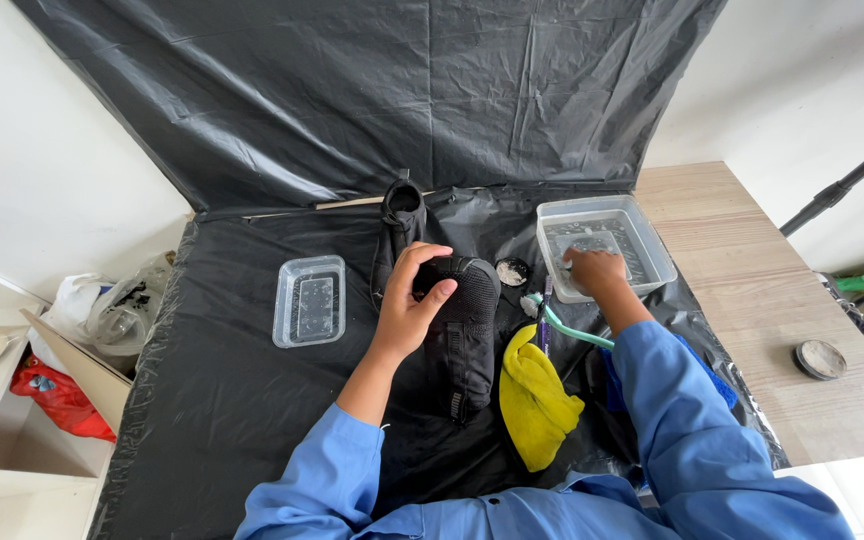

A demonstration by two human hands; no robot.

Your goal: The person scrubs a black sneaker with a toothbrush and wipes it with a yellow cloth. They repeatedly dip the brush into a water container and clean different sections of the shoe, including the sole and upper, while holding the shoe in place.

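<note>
- Across the middle of the head view, one black plastic sheet [222,400] covers the table, crinkled and glossy, and runs up the wall behind.
- One black mesh-textured shoe [460,330] lies at centre frame, toe toward the top; a second black shoe [400,215] stands just behind it, upper centre.
- Left hand [410,305], at centre, has its fingers curled over the toe of the near shoe and its thumb pressed on the mesh, gripping it.
- Right hand [595,270], right of centre, reaches into one clear rectangular plastic tub [652,235] of water; its fingers are bent downward on something pale inside, and I cannot tell whether they grasp it.
- One smaller clear rectangular container [308,300] sits left of centre, apart from the shoes.
- One yellow cloth [535,400], soft and crumpled, lies just right of the near shoe.
- Two brushes lie between shoe and tub: one with a mint-green handle [577,332], one with a dark handle [546,325].
- One small round tin [511,271] sits beside the tub; another round lid [819,359] rests on the bare wooden tabletop [752,290] at right.
</note>
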